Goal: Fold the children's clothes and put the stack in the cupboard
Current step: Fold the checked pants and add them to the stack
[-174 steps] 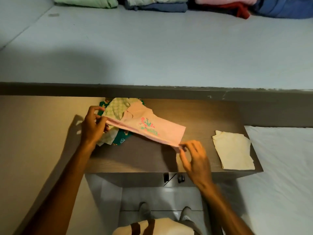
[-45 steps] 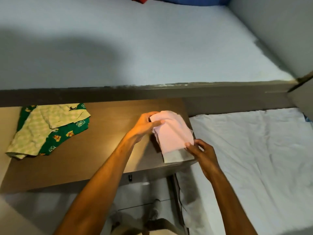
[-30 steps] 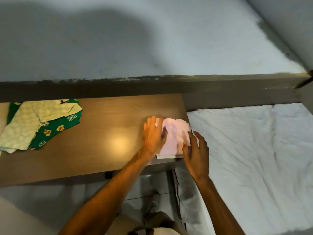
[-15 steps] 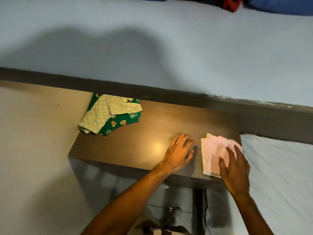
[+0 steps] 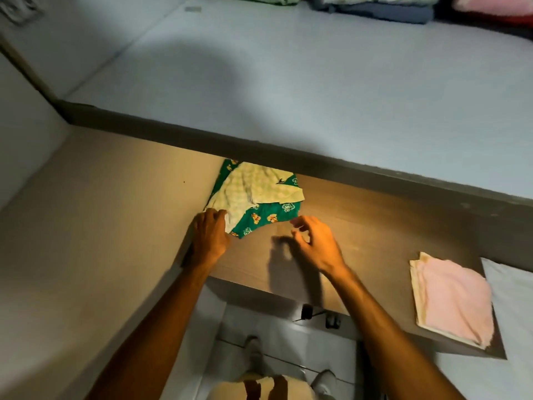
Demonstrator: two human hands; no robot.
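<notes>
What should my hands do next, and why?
Probably lift the pale checked garment off the green printed one: both lie unfolded, your left hand touches its edge, the right hand hovers open, and the pink piece is folded.

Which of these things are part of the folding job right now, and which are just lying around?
In the job:
pale checked garment
green printed garment
folded pink garment on a cream one
left hand
right hand

Just there:
wooden table
clothes stacks on the bed

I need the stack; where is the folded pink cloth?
In the head view it lies on the table's right end, atop a cream cloth, beside the white bedsheet: pink cloth.
</notes>
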